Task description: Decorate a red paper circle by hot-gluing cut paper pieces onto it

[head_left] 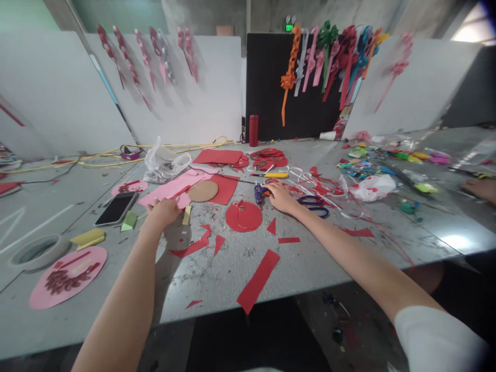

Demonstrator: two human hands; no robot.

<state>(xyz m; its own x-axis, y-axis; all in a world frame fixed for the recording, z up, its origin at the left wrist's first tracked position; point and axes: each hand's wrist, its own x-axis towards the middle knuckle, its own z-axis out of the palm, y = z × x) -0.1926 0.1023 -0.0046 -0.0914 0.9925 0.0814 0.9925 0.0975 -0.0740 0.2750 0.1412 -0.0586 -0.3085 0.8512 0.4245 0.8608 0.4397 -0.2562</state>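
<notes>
My right hand [282, 196] has its fingers on a small blue glue gun [260, 194] with orange parts, lying at the middle of the table. My left hand [165, 211] rests low at the edge of a pink paper sheet [170, 188], its fingers reaching forward beside a narrow red strip [183, 191]; they look apart. Just right of it lies a round brown cardboard disc [203, 190], partly over a red sheet [225, 188]. Between my hands is a red paper circle [248, 219] with a thin red cord loop and small dark pieces on it.
Blue-handled scissors [320, 212] lie under my right forearm. A yellow cutter [276, 175], a phone [117, 208], tape roll [39, 251], pink disc [68, 289], red bottle [253, 130] and red scraps [259, 279] surround the work. Another person's hand [480, 189] is at far right.
</notes>
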